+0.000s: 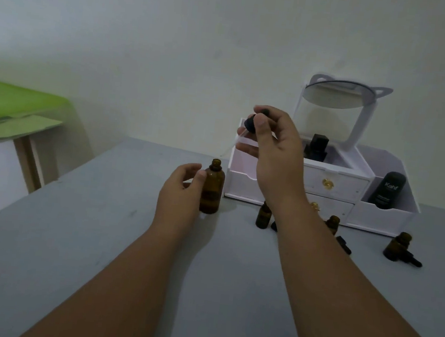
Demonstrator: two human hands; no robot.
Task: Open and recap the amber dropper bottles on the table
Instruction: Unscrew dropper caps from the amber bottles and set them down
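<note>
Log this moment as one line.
left hand: holds bottle, uncapped | right hand: pinches dropper, raised | step: uncapped

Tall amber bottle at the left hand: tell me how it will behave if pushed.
The tall amber bottle stands upright and narrow, so it probably tips if pushed high. It looks like glass: likely rigid, slippery, breakable. Its mouth is open, so any contents could spill.

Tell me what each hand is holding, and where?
The right hand pinches the black dropper cap by its top. The left hand holds the open amber bottle round its side.
</note>
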